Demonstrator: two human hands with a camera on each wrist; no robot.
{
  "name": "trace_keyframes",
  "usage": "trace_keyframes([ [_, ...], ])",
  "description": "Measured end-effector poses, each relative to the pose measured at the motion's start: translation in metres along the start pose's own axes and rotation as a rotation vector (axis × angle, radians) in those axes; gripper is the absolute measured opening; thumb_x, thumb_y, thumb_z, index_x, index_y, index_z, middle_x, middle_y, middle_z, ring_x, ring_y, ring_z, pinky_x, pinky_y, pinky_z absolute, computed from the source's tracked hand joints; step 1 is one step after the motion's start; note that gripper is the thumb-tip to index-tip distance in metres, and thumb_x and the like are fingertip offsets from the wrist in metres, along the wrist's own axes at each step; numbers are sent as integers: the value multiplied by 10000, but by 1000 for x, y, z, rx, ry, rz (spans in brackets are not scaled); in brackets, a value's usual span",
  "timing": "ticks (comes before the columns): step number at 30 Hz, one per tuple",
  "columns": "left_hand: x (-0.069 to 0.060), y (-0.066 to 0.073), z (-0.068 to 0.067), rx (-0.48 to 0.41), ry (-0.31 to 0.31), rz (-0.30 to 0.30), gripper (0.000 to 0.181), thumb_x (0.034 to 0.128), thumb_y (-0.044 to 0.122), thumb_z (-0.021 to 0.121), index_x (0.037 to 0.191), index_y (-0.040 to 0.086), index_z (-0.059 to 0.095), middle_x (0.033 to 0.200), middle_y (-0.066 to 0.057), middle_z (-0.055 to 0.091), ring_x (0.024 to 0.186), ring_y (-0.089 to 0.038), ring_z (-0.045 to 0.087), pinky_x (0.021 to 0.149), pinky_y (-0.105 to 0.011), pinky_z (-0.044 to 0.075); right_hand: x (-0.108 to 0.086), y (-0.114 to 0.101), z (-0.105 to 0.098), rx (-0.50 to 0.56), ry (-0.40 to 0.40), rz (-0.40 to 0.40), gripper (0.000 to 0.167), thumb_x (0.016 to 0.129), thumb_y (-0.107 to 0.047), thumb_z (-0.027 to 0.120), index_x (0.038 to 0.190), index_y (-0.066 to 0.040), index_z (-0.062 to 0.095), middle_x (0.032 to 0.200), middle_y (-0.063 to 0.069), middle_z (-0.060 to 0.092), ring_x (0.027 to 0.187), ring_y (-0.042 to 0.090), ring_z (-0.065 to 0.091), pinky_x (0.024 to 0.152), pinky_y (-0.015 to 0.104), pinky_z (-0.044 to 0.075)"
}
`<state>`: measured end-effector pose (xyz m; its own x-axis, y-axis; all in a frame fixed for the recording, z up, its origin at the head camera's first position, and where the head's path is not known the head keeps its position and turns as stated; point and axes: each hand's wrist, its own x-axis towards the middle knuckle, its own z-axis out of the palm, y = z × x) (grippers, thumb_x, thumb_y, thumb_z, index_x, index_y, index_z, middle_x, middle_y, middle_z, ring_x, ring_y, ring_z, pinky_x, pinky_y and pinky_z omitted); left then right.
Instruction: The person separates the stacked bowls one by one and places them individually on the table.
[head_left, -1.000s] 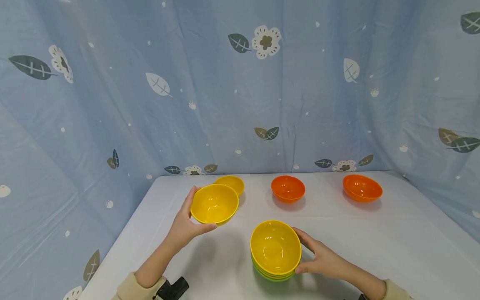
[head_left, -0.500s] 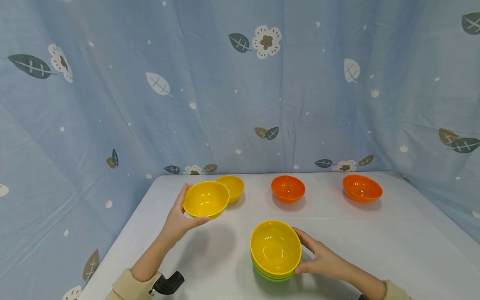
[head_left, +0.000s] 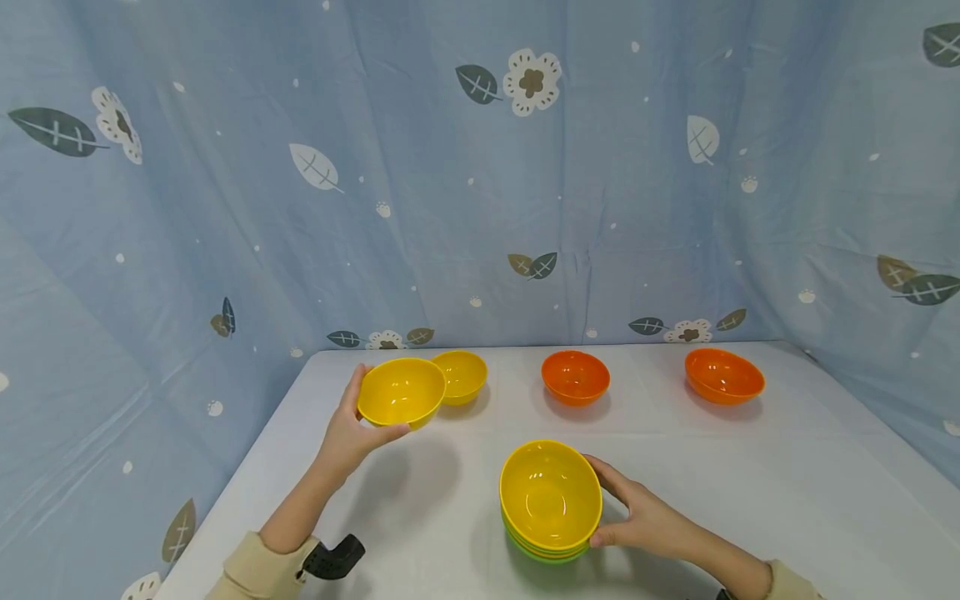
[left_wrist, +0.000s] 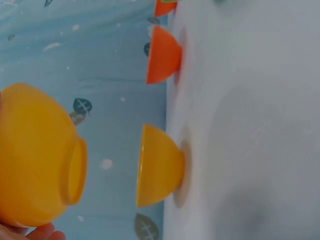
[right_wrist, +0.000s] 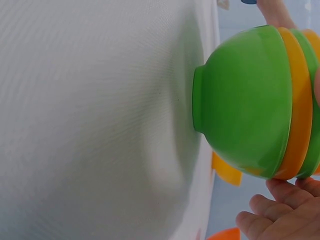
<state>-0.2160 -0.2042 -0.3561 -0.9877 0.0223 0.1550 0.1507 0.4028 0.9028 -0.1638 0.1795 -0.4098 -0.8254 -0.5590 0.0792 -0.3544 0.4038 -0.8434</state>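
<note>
My left hand (head_left: 348, 439) holds a yellow bowl (head_left: 402, 396) by its side, thumb at the near rim and fingers round the far left. The bowl is raised over the table; its foot shows in the left wrist view. With thumb and fingers spread round the right side, my right hand (head_left: 637, 521) grips a stack of nested bowls (head_left: 550, 500). A yellow bowl tops that stack; yellow and green rims alternate below, down to a green bowl (right_wrist: 245, 100) at the bottom. Whether the stack touches the table, I cannot tell.
At the back of the white table (head_left: 645, 450) stand another yellow bowl (head_left: 462, 377), an orange bowl (head_left: 575, 379) and a second orange bowl (head_left: 723, 377) farther right. A blue patterned curtain (head_left: 420, 167) hangs behind and beside the table.
My left hand has carried the yellow bowl left and away from me, uncovering more of the yellow bowl behind it. The right hand and stack stay as they were.
</note>
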Motion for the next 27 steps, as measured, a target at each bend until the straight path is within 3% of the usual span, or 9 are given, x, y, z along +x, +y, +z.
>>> trace_keyframes([
  [20, 13, -12, -11, 13, 52, -38, 1078, 748, 240, 755, 1476, 104, -28, 1526, -131, 88, 1345, -325, 215, 1077, -456, 260, -1, 1, 1, 6, -3, 31, 874, 773, -278, 727, 1430, -6, 218, 1462, 217, 265, 1287, 453, 297, 970, 608, 300],
  [27, 16, -15, -14, 13, 75, -54, 1076, 757, 237, 747, 1476, 118, -45, 1522, -141, 94, 1337, -326, 228, 1082, -447, 254, -1, 3, 0, -24, -1, -4, 863, 778, -276, 720, 1434, -22, 219, 1461, 205, 277, 1280, 436, 316, 966, 579, 312],
])
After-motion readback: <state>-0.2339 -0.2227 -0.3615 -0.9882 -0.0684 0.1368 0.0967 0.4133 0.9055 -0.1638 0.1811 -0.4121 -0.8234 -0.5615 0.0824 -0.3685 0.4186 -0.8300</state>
